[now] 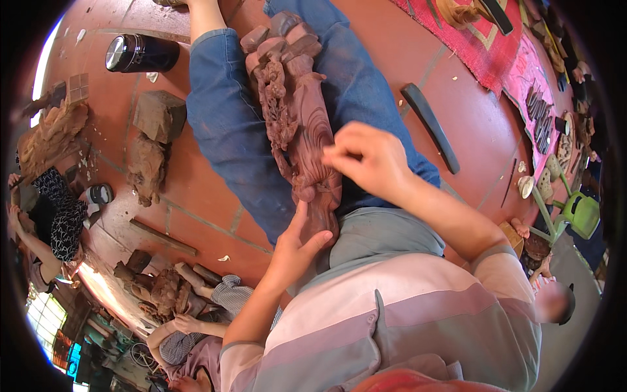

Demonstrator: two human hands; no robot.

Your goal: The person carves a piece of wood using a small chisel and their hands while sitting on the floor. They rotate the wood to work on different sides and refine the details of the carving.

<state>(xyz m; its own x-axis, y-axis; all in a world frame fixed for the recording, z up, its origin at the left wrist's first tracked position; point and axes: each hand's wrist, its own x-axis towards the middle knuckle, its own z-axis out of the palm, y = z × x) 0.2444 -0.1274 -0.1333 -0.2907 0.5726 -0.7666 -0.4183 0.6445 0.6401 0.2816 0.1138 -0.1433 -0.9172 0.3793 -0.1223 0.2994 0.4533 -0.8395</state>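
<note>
1. Surface: red-brown tiled floor (pixel 473 130) with pale joints, marked by scattered chips. A dark, slightly curved bar (pixel 431 127) lies to the right of the person's legs (pixel 228 130).
2. Left side of floor: a dark cylindrical container (pixel 150 53) on its side, a wooden block (pixel 159 115), a rough wood piece (pixel 149 166) just beside it, and a narrow wood strip (pixel 162 236).
3. Right side: a red mat (pixel 450 39), a pink cloth (pixel 522 78) bearing a row of slim dark tools (pixel 539 114), and a green chair (pixel 581 214).
4. Room: a co-worker in dark patterned clothing (pixel 62 209) at far left; another co-worker's hands (pixel 189 323) at lower left, beside a brown carving. A bright window (pixel 49 320) shows at the lower left rim.
5. Workpiece: the reddish wood carving (pixel 312 124) lies lengthwise between the legs, near end at the waist.
6. Left hand (pixel 297 251): holds the near end, thumb across it, index finger extended along it; remaining fingers hidden.
7. Right hand (pixel 369 157): above the grooved right side, forearm coming from lower right, fingers curled, thumb and index narrowly spaced. Fingertips blurred; cannot tell whether anything is pinched or whether they touch the wood.
</note>
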